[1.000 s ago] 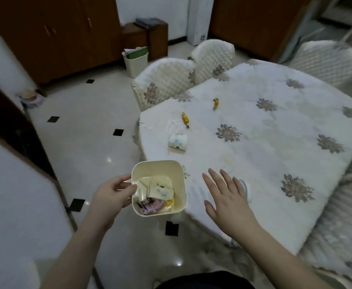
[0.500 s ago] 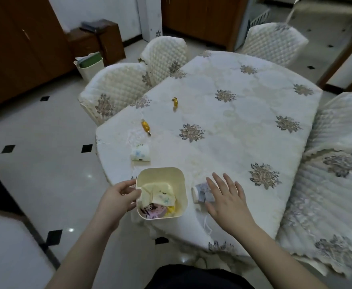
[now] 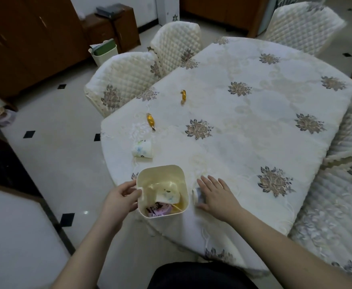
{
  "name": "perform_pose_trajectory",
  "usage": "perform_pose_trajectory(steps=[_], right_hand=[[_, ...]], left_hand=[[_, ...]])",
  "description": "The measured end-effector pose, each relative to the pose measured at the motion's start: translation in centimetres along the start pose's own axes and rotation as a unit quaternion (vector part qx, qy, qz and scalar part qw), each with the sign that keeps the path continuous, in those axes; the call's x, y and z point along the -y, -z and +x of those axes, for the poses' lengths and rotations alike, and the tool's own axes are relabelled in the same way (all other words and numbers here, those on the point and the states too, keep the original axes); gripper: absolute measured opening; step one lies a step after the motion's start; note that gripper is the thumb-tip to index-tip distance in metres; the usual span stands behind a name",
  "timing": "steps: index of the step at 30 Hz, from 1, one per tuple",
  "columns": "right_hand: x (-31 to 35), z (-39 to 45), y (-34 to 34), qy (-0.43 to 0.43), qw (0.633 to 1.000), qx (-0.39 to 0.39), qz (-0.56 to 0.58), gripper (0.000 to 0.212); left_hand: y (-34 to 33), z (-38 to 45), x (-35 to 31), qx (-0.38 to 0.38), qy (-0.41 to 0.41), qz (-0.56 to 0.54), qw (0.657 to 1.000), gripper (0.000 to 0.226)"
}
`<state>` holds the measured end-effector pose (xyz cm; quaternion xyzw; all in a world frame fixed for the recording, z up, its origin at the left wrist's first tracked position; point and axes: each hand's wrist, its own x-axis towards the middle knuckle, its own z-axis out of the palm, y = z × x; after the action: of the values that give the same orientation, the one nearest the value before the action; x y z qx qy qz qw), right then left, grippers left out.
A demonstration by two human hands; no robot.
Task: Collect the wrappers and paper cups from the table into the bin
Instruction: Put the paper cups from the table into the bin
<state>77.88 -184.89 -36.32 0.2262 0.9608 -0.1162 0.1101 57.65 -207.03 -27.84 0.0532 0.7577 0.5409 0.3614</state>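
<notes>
My left hand (image 3: 119, 200) grips the left rim of a small cream bin (image 3: 183, 185), held at the table's near edge; inside lie a flattened paper cup and a purple wrapper. Just right of the bin a paper cup (image 3: 198, 197) lies on its side on the tablecloth, and my right hand (image 3: 217, 196) rests over it with fingers spread, covering most of it. Another paper cup (image 3: 142, 149) with a blue print lies tipped over farther back on the left. Beyond it are two gold wrappers, one (image 3: 150, 120) near and one (image 3: 183, 95) farther.
The table (image 3: 264, 126) has a cream cloth with floral patches. Quilted chairs (image 3: 120, 80) stand along its far left side and another chair (image 3: 342, 184) at the right. A larger waste bin (image 3: 105, 51) sits on the tiled floor by brown cabinets.
The view has swung right and closer to the table. My right hand has come down onto the paper cup beside the bin. The bin has shifted over the table's edge.
</notes>
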Motion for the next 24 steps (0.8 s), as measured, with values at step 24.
perform_pose_trajectory(steps=[24], right_hand=[[-1.1, 0.9, -5.2, -0.026, 0.997, -0.055, 0.056, 0.078]], left_hand=[[-0.8, -0.7, 0.4, 0.008, 0.006, 0.003, 1.0, 0.035]])
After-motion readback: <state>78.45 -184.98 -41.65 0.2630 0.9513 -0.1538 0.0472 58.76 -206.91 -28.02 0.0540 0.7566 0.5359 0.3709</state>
